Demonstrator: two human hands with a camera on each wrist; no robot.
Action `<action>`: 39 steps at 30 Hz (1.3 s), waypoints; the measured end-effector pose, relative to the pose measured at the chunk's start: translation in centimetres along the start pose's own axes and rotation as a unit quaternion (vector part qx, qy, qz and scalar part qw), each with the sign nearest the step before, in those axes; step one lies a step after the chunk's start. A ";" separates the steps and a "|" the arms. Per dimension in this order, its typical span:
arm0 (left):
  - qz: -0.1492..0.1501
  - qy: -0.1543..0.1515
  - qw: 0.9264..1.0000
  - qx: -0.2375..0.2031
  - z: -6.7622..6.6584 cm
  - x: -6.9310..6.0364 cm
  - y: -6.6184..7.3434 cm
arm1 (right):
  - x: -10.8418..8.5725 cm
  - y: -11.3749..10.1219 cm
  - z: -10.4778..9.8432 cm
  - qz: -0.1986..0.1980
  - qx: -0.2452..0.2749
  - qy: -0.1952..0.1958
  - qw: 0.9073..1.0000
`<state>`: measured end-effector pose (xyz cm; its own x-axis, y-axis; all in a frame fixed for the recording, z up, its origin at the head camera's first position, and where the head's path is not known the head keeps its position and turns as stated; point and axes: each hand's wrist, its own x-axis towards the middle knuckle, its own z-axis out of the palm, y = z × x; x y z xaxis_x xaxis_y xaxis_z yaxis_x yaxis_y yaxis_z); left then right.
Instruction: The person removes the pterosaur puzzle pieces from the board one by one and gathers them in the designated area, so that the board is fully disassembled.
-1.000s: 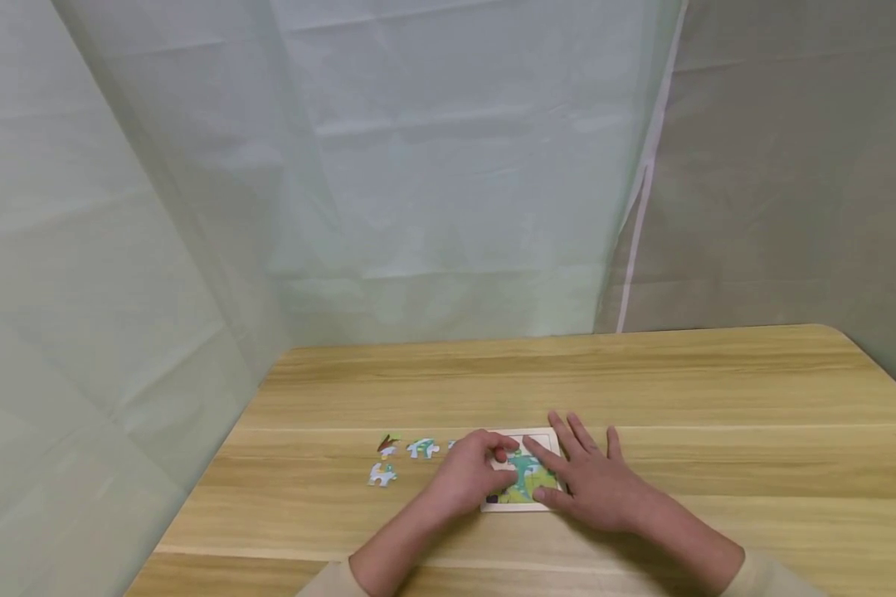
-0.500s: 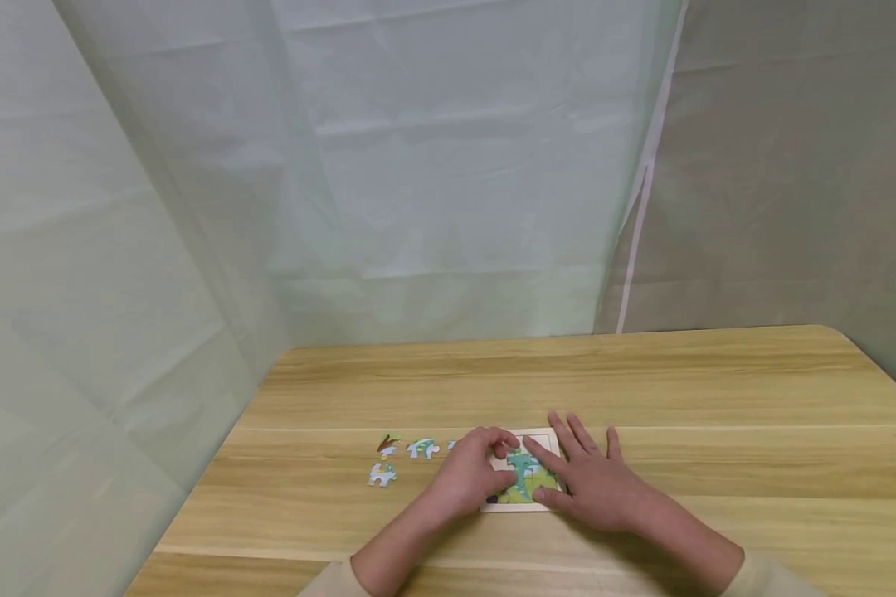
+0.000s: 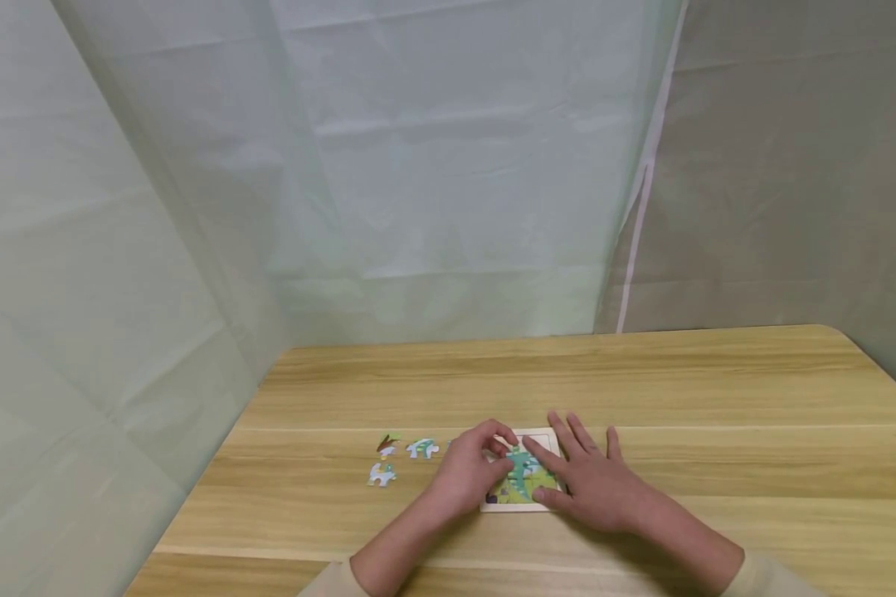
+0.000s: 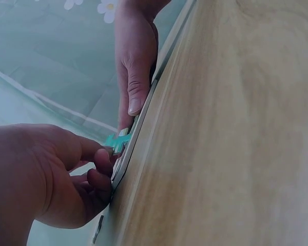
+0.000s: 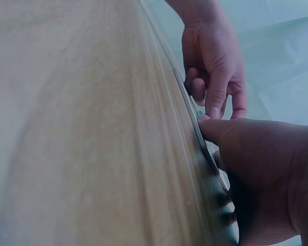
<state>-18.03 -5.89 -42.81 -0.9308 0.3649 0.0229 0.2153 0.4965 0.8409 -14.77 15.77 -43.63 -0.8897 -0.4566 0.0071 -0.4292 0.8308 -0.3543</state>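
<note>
1. The left hand (image 3: pixel 466 471) pinches a teal puzzle piece (image 4: pixel 119 140) over the puzzle board (image 3: pixel 523 507).
2. The right hand (image 3: pixel 605 491), fingers spread, rests on the board's right side.
3. The board lies flat on the table (image 3: pixel 717 398), with loose pieces (image 3: pixel 422 448) to its left.

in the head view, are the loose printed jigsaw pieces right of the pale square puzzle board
No, the loose printed jigsaw pieces lie left of the pale square puzzle board, on the brown wooden table.
</note>
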 end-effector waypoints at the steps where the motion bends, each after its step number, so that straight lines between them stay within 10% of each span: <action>1: -0.002 0.001 1.000 -0.005 0.0 0.0 0.1 | 0.0 0.0 0.0 0.000 -0.001 0.000 1.000; 19: -0.007 0.019 0.994 -0.106 -0.7 -0.6 -0.2 | 0.2 -0.2 0.0 0.004 -0.001 0.000 1.000; 39: -0.015 0.049 0.996 -0.077 -4.6 -2.5 -3.0 | 0.1 -0.2 -0.1 0.007 0.006 -0.003 1.000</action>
<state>-17.68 -11.97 -42.89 -0.9622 0.2689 0.0422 0.1455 0.3769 0.9148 -14.76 15.63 -43.50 -0.8949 -0.4462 -0.0027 -0.4146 0.8337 -0.3648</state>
